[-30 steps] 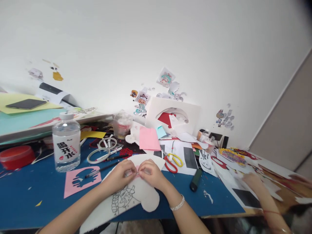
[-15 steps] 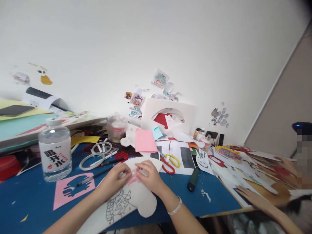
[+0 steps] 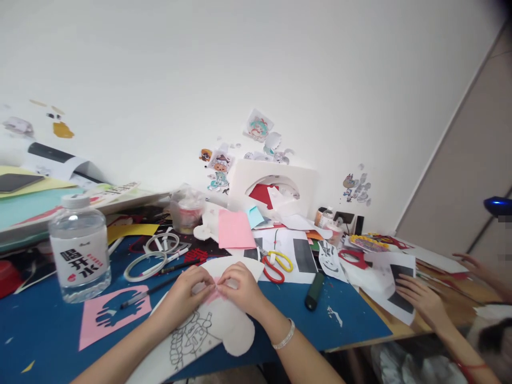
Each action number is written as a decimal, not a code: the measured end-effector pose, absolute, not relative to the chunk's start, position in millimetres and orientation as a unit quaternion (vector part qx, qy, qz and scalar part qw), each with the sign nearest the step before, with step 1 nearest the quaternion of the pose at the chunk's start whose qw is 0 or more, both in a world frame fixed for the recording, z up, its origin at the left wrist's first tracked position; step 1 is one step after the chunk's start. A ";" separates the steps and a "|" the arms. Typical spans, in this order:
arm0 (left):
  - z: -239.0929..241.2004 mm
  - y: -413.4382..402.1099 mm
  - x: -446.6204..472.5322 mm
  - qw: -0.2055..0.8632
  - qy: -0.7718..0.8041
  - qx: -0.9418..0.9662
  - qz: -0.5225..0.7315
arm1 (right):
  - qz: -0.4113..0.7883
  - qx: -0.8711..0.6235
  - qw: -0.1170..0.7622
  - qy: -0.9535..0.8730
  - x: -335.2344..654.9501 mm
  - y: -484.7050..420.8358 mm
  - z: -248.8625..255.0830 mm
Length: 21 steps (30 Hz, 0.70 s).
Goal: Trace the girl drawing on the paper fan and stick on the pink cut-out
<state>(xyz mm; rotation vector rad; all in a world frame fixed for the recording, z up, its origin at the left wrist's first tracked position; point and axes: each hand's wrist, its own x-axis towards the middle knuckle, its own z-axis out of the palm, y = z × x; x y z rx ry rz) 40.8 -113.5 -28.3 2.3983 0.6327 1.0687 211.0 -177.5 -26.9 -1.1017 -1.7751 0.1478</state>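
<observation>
Between the fingertips of my left hand (image 3: 197, 290) and my right hand (image 3: 237, 285) is a small piece of pink paper (image 3: 213, 296). Both hands are closed in a pinch on it, and the fingers hide much of its shape. Beneath lies a white paper cutout (image 3: 239, 335) with rounded lobes. A black line drawing of a cartoon figure (image 3: 192, 338) shows on white paper under my left forearm. To the left, a pink sheet with a cut-out hole (image 3: 90, 325) lies on the blue table, a pen across it.
A water bottle (image 3: 80, 253) stands at the left. Past my right hand lie scissors (image 3: 273, 274) with red and yellow handles and a dark green tool (image 3: 314, 292). Another person's hand (image 3: 420, 298) holds a black-and-white sheet (image 3: 394, 309) at the right.
My fingertips have drawn closer together over the pink paper. At the right, the other person's hand has lifted a black-and-white sheet. The whole view has shifted slightly.
</observation>
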 end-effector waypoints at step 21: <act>-38.8 -109.7 40.4 0.188 0.232 0.867 0.399 | 0.036 -0.492 0.522 -0.696 211.3 -170.6 -29.9</act>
